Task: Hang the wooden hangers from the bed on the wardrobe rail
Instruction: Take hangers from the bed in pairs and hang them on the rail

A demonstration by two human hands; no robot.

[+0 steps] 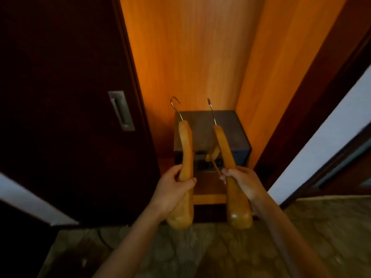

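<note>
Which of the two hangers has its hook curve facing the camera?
The left-hand hanger, gripped by the left hand: its hook shows an open curve. The right-hand hanger, in the right hand, has its hook edge-on, like straight wire.

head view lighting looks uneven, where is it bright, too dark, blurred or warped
Head view: warm light is strongest on the wardrobe back panel; the sliding door is near black, only its metal handle showing; the white wall slants with wide-angle distortion; the carpet is soft; left hanger and right hanger read clearly.
</note>
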